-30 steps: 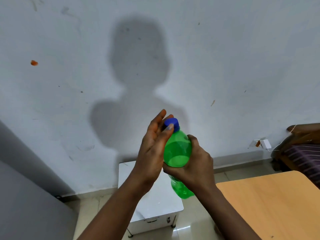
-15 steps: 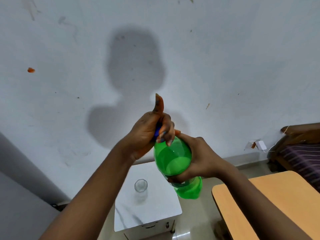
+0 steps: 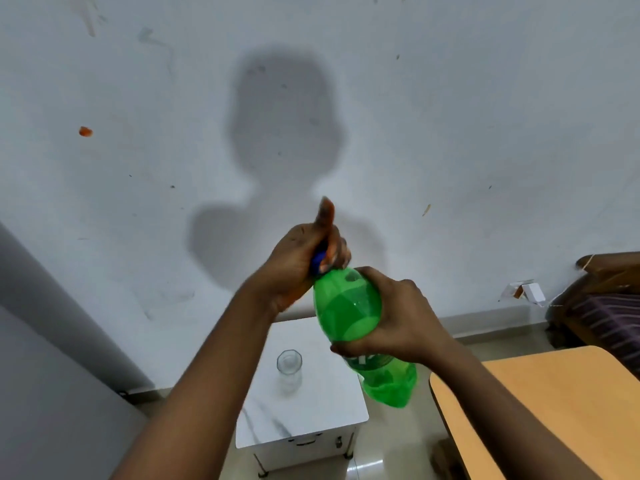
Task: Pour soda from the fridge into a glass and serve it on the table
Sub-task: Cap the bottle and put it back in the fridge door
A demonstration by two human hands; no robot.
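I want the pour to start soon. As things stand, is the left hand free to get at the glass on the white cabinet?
Probably not yet: the left hand is closed on the blue cap of the green bottle. The glass stands unobstructed below.

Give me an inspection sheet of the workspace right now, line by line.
Surface: white marble-look stand; wooden table to the right.
Job's things: green bottle held in the air, blue cap on; empty glass upright on the stand.
Clutter: nothing seen.
Grippers: left hand closed around the cap; right hand gripping the bottle body.
Cables: white plug at the wall socket.
Surroundings: marked wall, striped seat far right.
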